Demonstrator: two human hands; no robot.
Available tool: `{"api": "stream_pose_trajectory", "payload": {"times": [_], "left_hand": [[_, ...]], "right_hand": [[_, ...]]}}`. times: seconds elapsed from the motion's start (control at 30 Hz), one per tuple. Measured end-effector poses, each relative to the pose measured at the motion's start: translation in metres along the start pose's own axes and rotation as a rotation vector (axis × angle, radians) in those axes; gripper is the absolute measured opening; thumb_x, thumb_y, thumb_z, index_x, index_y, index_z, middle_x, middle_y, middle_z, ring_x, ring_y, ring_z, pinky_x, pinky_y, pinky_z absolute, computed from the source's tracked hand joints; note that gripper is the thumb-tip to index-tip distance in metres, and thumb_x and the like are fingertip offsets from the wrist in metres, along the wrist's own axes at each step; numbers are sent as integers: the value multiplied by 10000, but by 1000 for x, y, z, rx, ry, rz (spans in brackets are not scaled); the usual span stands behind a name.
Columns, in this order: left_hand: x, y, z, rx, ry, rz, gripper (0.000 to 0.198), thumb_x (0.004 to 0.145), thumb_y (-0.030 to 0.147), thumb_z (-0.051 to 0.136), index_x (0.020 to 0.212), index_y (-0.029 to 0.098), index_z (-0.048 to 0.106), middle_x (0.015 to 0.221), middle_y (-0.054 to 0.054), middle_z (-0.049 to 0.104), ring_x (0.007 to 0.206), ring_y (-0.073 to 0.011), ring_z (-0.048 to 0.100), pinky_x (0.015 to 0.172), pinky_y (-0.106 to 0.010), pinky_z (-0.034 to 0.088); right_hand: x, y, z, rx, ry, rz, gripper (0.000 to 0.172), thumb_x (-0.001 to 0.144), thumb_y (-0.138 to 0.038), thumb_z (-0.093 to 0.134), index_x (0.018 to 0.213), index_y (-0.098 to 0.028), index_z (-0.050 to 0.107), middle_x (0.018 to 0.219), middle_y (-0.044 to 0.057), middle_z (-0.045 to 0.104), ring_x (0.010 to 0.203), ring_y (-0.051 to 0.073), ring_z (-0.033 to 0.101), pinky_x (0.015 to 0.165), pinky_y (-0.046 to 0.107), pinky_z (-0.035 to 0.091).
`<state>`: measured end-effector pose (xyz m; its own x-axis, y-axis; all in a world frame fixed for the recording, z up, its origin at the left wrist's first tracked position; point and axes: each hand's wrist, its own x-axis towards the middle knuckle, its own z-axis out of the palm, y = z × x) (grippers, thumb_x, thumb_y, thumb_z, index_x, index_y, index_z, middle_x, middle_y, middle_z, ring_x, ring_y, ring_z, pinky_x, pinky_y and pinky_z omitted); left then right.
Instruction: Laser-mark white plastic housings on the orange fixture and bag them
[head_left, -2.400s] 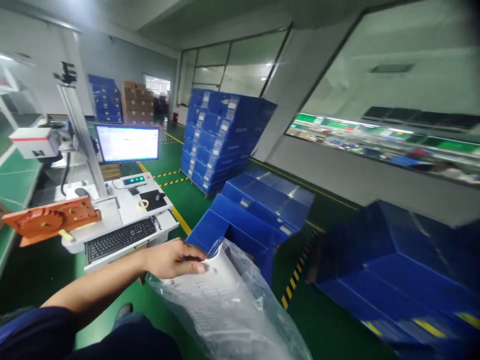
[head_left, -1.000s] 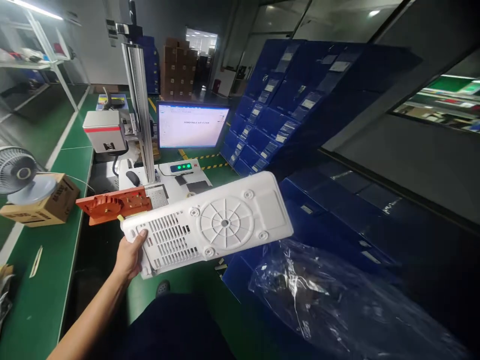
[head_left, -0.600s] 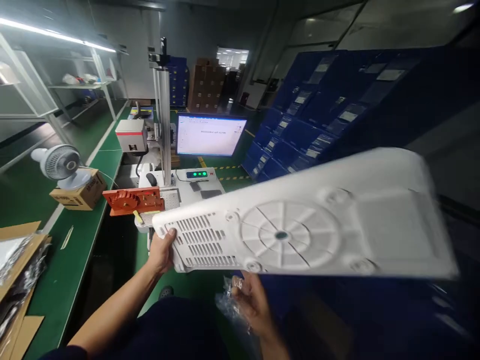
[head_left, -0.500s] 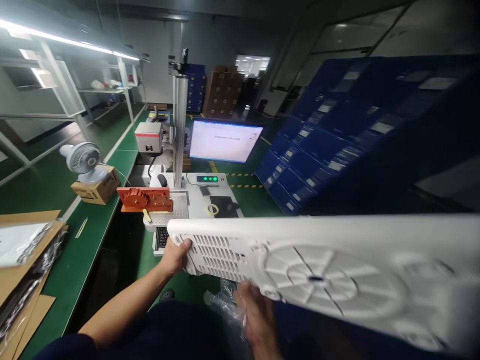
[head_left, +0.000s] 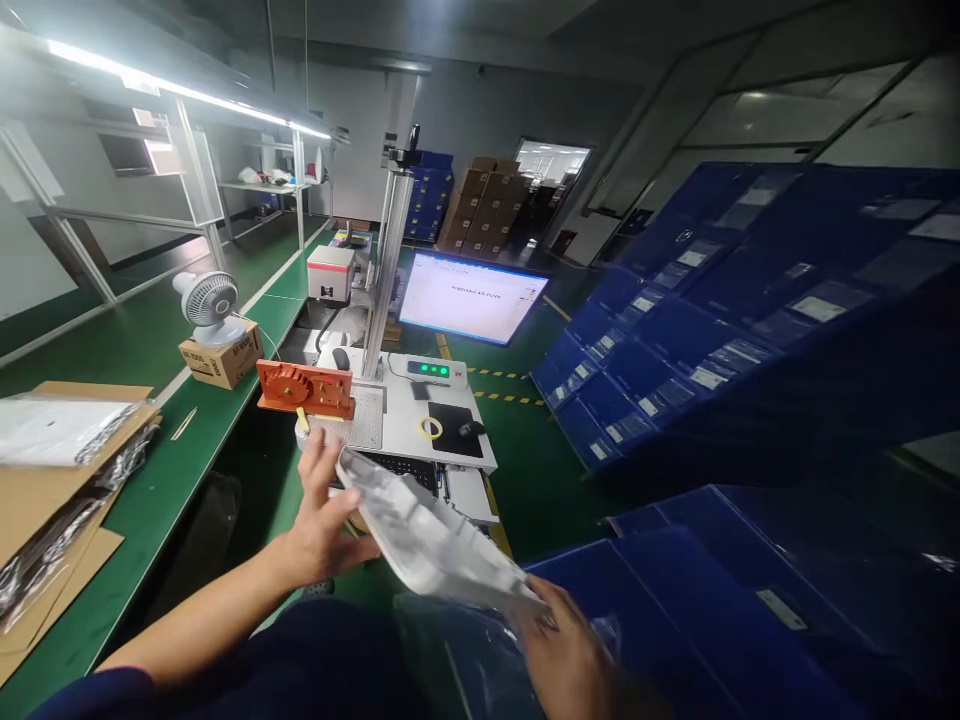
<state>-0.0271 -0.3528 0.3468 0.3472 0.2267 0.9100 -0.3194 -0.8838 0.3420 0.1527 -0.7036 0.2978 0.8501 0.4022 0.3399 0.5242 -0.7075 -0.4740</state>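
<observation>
A white molded plastic panel [head_left: 427, 540] is tilted in front of me, with its ribbed face partly showing. My right hand [head_left: 566, 645] grips its near right end, thumb on top. At the far left edge, my left hand [head_left: 322, 525] has its fingers spread and its thumb close to the rim; whether it touches is unclear. Clear plastic film [head_left: 487, 650] hangs below the panel by my right hand. Beyond the panel stands a white machine table [head_left: 409, 400] carrying a red-orange fixture [head_left: 306, 388] and a perforated plate [head_left: 364, 420].
A monitor [head_left: 472, 297] and a metal column [head_left: 386, 270] rise behind the machine table. Along the left runs a green bench [head_left: 169, 480] with a fan [head_left: 210, 305] on a carton [head_left: 221, 358] and flattened cardboard [head_left: 67, 530]. Blue bins [head_left: 697, 290] are stacked at right.
The panel has turned from its slotted outer face to its ribbed side and swung down and left. My left hand has loosened from its end. The view has shifted too.
</observation>
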Motion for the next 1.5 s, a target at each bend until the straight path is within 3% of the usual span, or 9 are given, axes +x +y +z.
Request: {"api": "stream_pose_trajectory", "payload": {"times": [0.13, 0.3, 0.43, 0.6, 0.77, 0.87, 1.1, 1.3, 1.5], "left_hand": [[-18, 2, 12, -165, -326, -298, 638, 821, 612, 954, 1307, 271, 721, 1159, -96, 837, 1196, -353, 790, 1226, -580, 527], [-66, 10, 16, -298, -373, -795, 384, 888, 562, 908, 1003, 217, 786, 957, -57, 819, 910, -259, 762, 865, -362, 615], [-67, 11, -14, -247, -314, -886, 399, 764, 515, 1005, 920, 216, 791, 923, -51, 798, 898, -256, 729, 826, -338, 597], [-49, 1, -64, -295, -100, -1038, 507, 671, 459, 1062, 965, 210, 733, 842, -27, 767, 789, -236, 726, 741, -342, 616], [-45, -17, -75, -350, 45, -1083, 577, 599, 407, 1101, 936, 208, 677, 830, -7, 736, 739, -205, 701, 674, -311, 591], [-57, -38, -64, -384, 14, -1097, 574, 610, 445, 1093, 874, 211, 640, 809, -1, 721, 738, -189, 671, 669, -289, 562], [-102, -133, -61, -154, -113, -1186, 545, 678, 564, 1020, 865, 214, 647, 840, 12, 697, 804, -187, 622, 721, -271, 475], [-122, -251, -88, 73, -95, -1325, 507, 703, 555, 988, 952, 230, 689, 876, 34, 714, 839, -202, 645, 767, -287, 483], [-123, -374, -109, -124, 74, -1374, 728, 630, 497, 1042, 1230, 227, 730, 1321, -96, 789, 1157, -309, 731, 1070, -475, 581]], "right_hand": [[0, -16, 15, -127, -179, 28, 285, 914, -361, 638, 1129, -320, 820, 1272, 60, 825, 1015, 321, 795, 702, 351, 533], [-16, -8, 43, 5, -336, 72, 308, 907, -310, 612, 1144, -339, 806, 1301, 31, 808, 1105, 325, 787, 817, 403, 604], [-33, 22, 59, 399, -186, 118, 697, 826, -511, 762, 1490, -316, 682, 1688, 82, 572, 1541, 382, 550, 1194, 522, 550], [-46, 59, 67, 609, -25, 513, 1104, 662, -812, 876, 1560, -251, 565, 1646, 189, 583, 1499, 455, 574, 1228, 594, 521], [-32, 42, 80, 737, -177, 587, 1064, 632, -847, 865, 1426, -187, 611, 1559, 220, 652, 1496, 438, 583, 1245, 562, 500], [-16, 28, 94, 502, -175, 618, 1017, 618, -949, 749, 1258, -159, 709, 1338, 250, 770, 1360, 502, 669, 1159, 590, 549], [28, 19, 140, -108, -339, 691, 1026, 709, -1051, 480, 1162, -190, 805, 1180, 299, 802, 1089, 562, 748, 834, 590, 614], [102, -63, 202, -208, -486, 580, 966, 857, -951, 414, 1307, -174, 772, 1221, 278, 796, 1111, 509, 746, 875, 530, 590], [179, -138, 289, -132, -499, 473, 1027, 861, -906, 414, 1522, -173, 696, 1389, 255, 760, 1261, 512, 705, 1014, 557, 565]]}}
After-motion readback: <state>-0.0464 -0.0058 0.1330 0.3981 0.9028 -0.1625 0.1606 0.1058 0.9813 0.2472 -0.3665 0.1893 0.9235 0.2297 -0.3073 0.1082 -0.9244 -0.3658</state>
